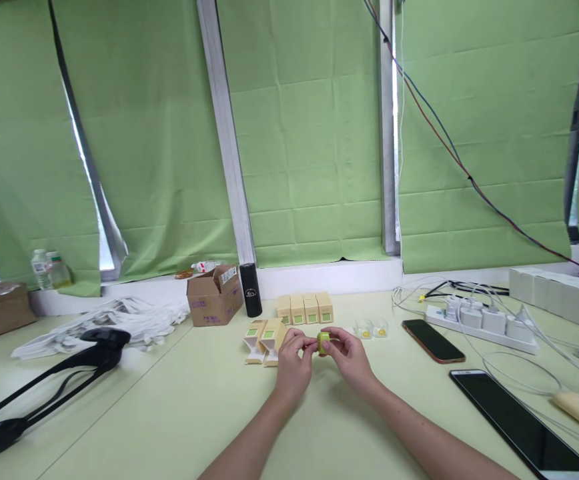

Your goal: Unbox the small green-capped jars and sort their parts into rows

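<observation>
Between my two hands is a small yellow-green object [323,343], too small to name; fingertips cover part of it. My left hand [294,360] pinches it from the left, and my right hand [348,355] holds it from the right, both just above the table. Just left of my left hand stand two opened cream boxes [256,343] with green labels, flaps folded out. Behind my hands is a row of several closed cream boxes [304,309] with green labels. To the right of my right hand sit small clear cups [371,329] with something yellow inside.
A brown carton [214,297] and a black cylinder [251,290] stand at the back. White bags [114,323] and a black headset-like frame [64,377] lie left. On the right are a phone [433,341], a power strip [484,325] with cables and a tablet [519,423].
</observation>
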Demonstrator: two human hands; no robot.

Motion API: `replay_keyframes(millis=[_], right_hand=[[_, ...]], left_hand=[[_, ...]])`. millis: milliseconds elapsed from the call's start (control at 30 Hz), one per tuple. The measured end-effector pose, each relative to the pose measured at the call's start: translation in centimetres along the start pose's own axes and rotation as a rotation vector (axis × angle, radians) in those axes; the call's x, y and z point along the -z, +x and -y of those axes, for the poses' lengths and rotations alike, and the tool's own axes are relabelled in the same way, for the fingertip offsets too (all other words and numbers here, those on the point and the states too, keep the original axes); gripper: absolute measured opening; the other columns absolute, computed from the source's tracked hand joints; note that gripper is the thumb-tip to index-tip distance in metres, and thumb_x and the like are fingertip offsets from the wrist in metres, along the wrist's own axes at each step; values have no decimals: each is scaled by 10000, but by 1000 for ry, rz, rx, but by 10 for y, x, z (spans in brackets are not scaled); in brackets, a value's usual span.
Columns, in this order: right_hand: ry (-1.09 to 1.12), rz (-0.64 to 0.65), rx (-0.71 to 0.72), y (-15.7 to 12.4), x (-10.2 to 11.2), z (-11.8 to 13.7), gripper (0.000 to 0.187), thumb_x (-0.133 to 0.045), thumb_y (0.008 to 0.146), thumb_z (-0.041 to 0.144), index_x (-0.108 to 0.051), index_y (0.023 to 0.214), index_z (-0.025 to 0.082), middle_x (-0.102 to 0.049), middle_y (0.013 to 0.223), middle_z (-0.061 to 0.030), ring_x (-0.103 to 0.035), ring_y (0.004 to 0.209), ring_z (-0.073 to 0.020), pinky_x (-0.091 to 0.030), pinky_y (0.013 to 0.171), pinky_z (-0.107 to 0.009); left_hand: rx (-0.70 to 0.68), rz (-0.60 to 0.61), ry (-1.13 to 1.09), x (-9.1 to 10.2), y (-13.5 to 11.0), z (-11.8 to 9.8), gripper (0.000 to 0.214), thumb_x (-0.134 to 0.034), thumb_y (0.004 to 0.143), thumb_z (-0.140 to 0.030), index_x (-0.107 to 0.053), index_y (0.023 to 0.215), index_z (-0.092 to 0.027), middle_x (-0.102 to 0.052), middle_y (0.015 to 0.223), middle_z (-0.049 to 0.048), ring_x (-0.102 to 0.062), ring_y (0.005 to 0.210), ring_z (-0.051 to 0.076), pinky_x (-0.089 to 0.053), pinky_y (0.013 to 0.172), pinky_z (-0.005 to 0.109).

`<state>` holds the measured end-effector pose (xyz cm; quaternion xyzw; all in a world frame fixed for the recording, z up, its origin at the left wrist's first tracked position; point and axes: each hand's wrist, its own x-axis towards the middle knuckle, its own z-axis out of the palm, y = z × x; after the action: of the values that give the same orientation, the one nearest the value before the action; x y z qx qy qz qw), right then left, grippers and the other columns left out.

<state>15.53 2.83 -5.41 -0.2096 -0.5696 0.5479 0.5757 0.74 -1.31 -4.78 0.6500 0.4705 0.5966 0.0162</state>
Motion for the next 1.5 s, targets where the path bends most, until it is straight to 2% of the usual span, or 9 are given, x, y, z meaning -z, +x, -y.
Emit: replay_keyframes(millis=[300, 467, 567, 700, 800, 967, 1133, 1333, 1500], right_hand=[[35, 14, -4, 1, -1, 0, 526, -857, 691, 596, -705, 992, 192, -747, 863, -74, -736, 773, -246, -631, 731, -412], [2, -28, 68, 2, -1, -2, 516, -824, 742, 554, -671, 1100, 214, -726, 940, -80, -707, 869, -253, -622, 724, -396], [-96, -75, 110, 1, 2, -2, 524, -822, 754, 477, -643, 1183, 235, -721, 1069, -102, -688, 1023, -280, -610, 817, -422], [-268, -70, 173, 0, 7, -2, 487, -760, 814, 346, -598, 1266, 263, -718, 1198, -108, -674, 1135, -288, -573, 935, -465], [-378, -62, 248, -1, 7, -1, 450, -738, 826, 304, -607, 1254, 259, -718, 1212, -105, -685, 1114, -283, -572, 946, -468], [-535, -45, 371, -2, 7, 1, 357, -725, 840, 295, -639, 1183, 243, -713, 1155, -99, -691, 994, -267, -595, 892, -451], [-601, -1, 433, -1, 10, 2, 336, -703, 869, 279, -636, 1197, 252, -712, 1157, -98, -691, 992, -271, -603, 877, -452], [-643, 61, 535, -2, 14, 2, 321, -677, 879, 229, -646, 1197, 251, -701, 1252, -108, -642, 1210, -295, -564, 1004, -478], [-656, 70, 546, -4, 15, 3, 334, -606, 905, 189, -662, 1229, 247, -702, 1259, -117, -646, 1217, -289, -552, 1032, -488]], left_hand=[[-33, 11, 6, 1, 1, -2, 208, -611, 928, -266, -737, 775, -204, -621, 826, 40, -625, 803, 192, -512, 708, 307], [24, 40, -27, 1, 1, -4, 202, -633, 932, -343, -731, 1045, -208, -645, 978, 68, -644, 868, 201, -536, 766, 337], [55, 56, -18, 3, 2, -4, 308, -632, 935, -367, -684, 1196, -213, -637, 1061, 94, -654, 967, 231, -541, 841, 386], [65, 55, -5, 6, 4, -1, 317, -627, 941, -379, -678, 1214, -225, -647, 1120, 116, -595, 1153, 277, -508, 984, 461], [56, 87, 3, 8, 5, -1, 320, -658, 922, -383, -689, 1208, -243, -668, 1158, 118, -492, 1286, 303, -452, 1068, 501], [76, 169, -53, 9, 3, -5, 346, -625, 942, -396, -669, 1253, -251, -606, 1302, 132, -426, 1343, 314, -448, 1073, 510], [53, 195, -86, 9, 2, -6, 371, -626, 937, -296, -654, 1305, -260, -606, 1313, 122, -413, 1356, 299, -395, 1138, 523], [58, 176, -90, 6, 2, -2, 444, -649, 868, -152, -672, 1297, -264, -612, 1306, 107, -421, 1354, 286, -392, 1153, 510], [87, 167, -75, 5, 1, -2, 483, -660, 834, -112, -677, 1291, -268, -614, 1298, 100, -420, 1358, 278, -397, 1152, 502]])
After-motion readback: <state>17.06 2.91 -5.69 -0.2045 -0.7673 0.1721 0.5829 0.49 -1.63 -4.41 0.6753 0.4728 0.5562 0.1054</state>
